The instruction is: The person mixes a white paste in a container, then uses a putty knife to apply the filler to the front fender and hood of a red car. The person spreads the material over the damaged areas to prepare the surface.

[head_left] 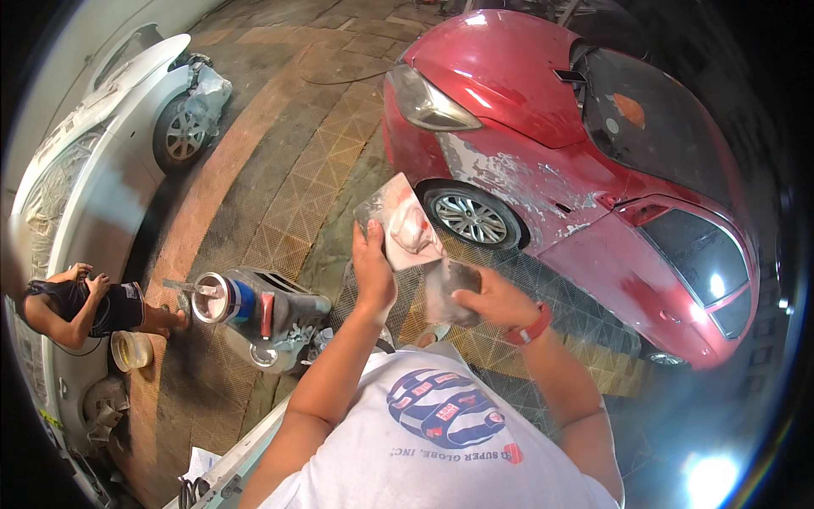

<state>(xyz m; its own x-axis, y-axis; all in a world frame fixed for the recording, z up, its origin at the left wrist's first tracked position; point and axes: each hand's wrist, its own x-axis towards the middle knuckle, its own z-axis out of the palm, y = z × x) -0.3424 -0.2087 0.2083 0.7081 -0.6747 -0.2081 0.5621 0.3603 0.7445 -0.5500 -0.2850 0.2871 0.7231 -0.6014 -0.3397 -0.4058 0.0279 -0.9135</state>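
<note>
My left hand (373,270) grips a flat mixing board (373,208) by its left edge, held up in front of my chest. A smear of pale pinkish body filler (411,227) lies on the board. My right hand (496,299) is closed around a flat grey spreader (447,288), whose upper edge meets the board's lower right edge. Beyond both hands is a red car (543,93). Its front fender (487,165) has sanded, whitish patches above the wheel (469,216).
At my left, an open can (214,299) and a red tube (267,312) stand on a cluttered stand. Farther left are another person (80,310), a yellowish bucket (131,350) and a white car (110,161) partly wrapped in plastic. A bright lamp (710,482) glares at lower right.
</note>
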